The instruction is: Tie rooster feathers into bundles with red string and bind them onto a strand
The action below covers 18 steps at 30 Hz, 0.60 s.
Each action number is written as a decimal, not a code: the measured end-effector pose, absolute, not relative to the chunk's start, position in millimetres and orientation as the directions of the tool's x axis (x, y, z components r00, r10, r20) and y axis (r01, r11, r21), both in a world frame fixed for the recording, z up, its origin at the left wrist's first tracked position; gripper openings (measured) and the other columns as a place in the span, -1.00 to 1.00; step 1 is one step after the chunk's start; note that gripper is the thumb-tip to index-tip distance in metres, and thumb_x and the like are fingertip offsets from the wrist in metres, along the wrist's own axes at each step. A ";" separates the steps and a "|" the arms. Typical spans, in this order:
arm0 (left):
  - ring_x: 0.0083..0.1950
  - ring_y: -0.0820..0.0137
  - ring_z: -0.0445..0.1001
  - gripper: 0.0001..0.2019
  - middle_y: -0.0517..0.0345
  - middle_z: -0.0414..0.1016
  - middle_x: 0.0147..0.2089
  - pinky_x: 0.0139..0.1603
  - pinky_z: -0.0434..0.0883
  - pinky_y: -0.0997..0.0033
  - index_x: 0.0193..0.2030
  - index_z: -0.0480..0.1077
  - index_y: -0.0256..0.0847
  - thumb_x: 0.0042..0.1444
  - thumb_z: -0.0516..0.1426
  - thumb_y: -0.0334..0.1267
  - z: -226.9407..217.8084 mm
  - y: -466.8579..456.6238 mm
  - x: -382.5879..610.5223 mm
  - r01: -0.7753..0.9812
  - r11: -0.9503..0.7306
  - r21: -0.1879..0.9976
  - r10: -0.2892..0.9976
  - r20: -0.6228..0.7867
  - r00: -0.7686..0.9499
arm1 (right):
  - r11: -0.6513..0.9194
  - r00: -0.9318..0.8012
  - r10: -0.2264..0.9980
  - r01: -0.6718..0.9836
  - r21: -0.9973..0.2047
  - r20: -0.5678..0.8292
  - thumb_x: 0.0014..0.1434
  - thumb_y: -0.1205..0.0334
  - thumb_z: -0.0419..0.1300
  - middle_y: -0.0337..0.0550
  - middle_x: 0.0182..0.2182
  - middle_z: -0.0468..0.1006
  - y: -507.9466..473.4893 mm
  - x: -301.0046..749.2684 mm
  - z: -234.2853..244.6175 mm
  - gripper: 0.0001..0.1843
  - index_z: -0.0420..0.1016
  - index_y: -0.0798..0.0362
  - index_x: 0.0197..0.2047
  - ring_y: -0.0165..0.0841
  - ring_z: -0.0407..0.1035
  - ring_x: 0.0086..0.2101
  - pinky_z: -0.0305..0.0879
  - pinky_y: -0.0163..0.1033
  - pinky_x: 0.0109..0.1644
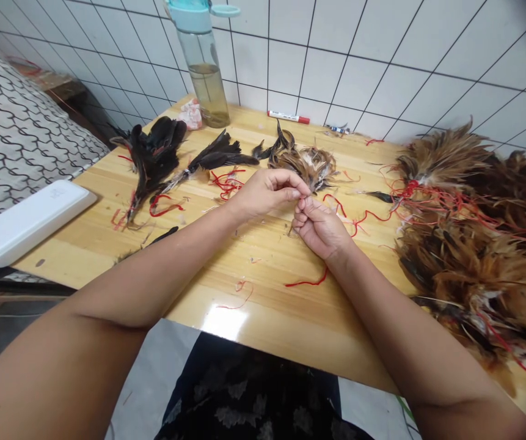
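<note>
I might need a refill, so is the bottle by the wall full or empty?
Partly full: in the bottle, yellowish liquid stops well below the turquoise lid.

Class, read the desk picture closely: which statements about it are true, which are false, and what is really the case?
1. The left hand and right hand are close together at the fingertips. True.
2. The bottle is empty. False: it holds yellowish liquid.
3. A red-capped marker lies near the tiled wall. True.
4. The largest feather heap lies to the left of the hands. False: it lies to the right.
5. Red string lies on the wooden table. True.
</note>
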<state>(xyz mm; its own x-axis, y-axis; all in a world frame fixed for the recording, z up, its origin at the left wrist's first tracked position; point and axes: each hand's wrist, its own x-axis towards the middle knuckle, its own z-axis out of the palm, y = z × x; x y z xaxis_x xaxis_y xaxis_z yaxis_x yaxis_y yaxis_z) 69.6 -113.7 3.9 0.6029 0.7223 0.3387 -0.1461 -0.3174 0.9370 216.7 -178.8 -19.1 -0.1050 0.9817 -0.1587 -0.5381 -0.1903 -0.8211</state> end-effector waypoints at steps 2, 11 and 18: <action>-0.28 0.42 0.56 -0.82 0.09 0.61 -0.33 -0.15 0.48 0.41 -0.27 0.56 -0.30 0.03 0.31 -0.23 2.7 -112.0 69.0 -0.137 -0.314 0.940 0.723 0.330 0.607 | -0.199 -0.100 0.980 -0.535 -0.821 -0.172 0.09 0.27 0.37 -0.36 -0.54 0.27 -179.5 216.0 -18.0 -0.72 0.31 0.05 -0.46 -0.58 0.06 -0.57 0.10 -0.43 -0.49; -0.27 0.42 0.57 -0.82 0.07 0.62 -0.32 -0.17 0.49 0.44 -0.28 0.56 -0.31 0.02 0.31 -0.24 4.4 -116.1 70.6 -0.102 -0.365 0.926 0.725 0.351 0.593 | -0.232 -0.101 0.972 -0.538 -0.810 -0.211 0.12 0.30 0.32 -0.36 -0.53 0.28 -179.8 214.7 -16.0 -0.75 0.30 0.05 -0.46 -0.57 0.05 -0.58 0.12 -0.41 -0.48; -0.33 0.49 0.52 -0.90 0.12 0.56 -0.35 -0.23 0.45 0.48 -0.29 0.49 -0.32 0.01 0.22 -0.41 5.0 -121.9 75.9 -0.024 -0.351 0.936 0.776 0.305 0.551 | -0.262 -0.096 0.962 -0.593 -0.761 -0.257 0.16 0.32 0.28 -0.36 -0.54 0.30 -179.1 213.1 -14.4 -0.81 0.35 0.06 -0.43 -0.58 0.04 -0.59 0.09 -0.42 -0.50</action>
<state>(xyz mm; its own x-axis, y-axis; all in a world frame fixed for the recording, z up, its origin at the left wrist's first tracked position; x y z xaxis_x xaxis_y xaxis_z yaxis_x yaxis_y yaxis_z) 75.9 -121.9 5.0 0.5513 0.7764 0.3055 -0.0244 -0.3510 0.9360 213.1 -179.1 -14.4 -0.0956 0.9618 -0.2567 -0.5932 -0.2621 -0.7612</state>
